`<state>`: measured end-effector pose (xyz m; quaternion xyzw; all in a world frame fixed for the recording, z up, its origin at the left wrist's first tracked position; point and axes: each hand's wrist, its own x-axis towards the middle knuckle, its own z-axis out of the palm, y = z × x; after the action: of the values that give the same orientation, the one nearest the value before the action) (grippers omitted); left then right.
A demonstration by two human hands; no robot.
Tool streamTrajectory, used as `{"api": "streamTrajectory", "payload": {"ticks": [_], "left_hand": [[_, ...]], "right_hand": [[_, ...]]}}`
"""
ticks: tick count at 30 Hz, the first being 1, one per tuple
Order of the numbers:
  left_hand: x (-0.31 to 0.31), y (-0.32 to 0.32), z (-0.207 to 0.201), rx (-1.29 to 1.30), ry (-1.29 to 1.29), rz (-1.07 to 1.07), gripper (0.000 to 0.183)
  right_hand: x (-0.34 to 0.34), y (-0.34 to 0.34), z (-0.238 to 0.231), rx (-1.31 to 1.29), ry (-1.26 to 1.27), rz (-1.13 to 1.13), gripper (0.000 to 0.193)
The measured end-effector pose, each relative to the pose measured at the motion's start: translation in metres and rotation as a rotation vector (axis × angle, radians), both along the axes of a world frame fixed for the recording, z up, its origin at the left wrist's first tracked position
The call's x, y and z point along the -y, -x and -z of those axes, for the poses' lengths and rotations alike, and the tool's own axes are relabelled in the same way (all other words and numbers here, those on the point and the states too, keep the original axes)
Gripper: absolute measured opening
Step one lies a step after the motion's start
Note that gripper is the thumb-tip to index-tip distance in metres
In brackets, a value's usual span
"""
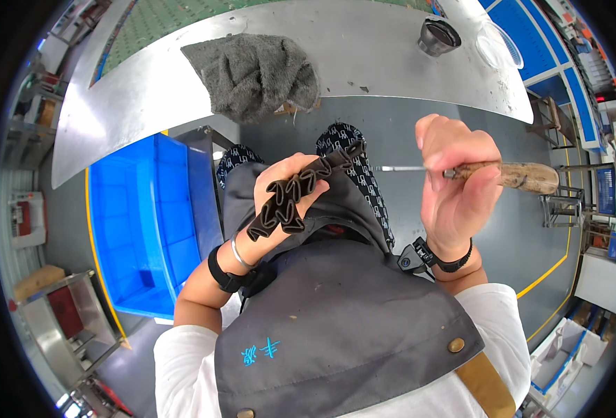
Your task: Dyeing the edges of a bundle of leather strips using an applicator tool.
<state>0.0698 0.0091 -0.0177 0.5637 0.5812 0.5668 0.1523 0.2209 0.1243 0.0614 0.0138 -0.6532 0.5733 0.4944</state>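
Observation:
My left hand [272, 180] is closed round a dark brown, glossy part with several folded fins [290, 194], held above my lap at a slant. In my right hand [458, 167], level with it and to the right, is a hand tool with a worn wooden handle [531, 177] and a thin metal blade or shaft [400, 168]. The fingers wrap the handle near its metal end. Its tip points left toward the finned part, with a gap between them. Whether the tip is pointed or flat is too small to tell.
A metal table [371, 59] spans the far side, bearing a crumpled grey cloth [259, 76], a small black cup [438, 37] and a clear plastic tub [496, 45]. To my left stands a blue bin [130, 223]. Farther right on the floor is a metal-framed stool [562, 209].

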Motion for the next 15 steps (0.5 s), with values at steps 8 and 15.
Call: {"api": "streamTrajectory", "payload": {"ticks": [8, 15], "left_hand": [[-0.0061, 0.0027, -0.0042, -0.017, -0.194, 0.092, 0.031], [-0.0052, 0.0042, -0.0054, -0.063, -0.21, 0.066, 0.031]], "right_hand": [[0.0078, 0.0084, 0.0069, -0.008, -0.05, -0.01, 0.01], [0.0088, 0.009, 0.0054, 0.065, -0.156, 0.014, 0.008]]}}
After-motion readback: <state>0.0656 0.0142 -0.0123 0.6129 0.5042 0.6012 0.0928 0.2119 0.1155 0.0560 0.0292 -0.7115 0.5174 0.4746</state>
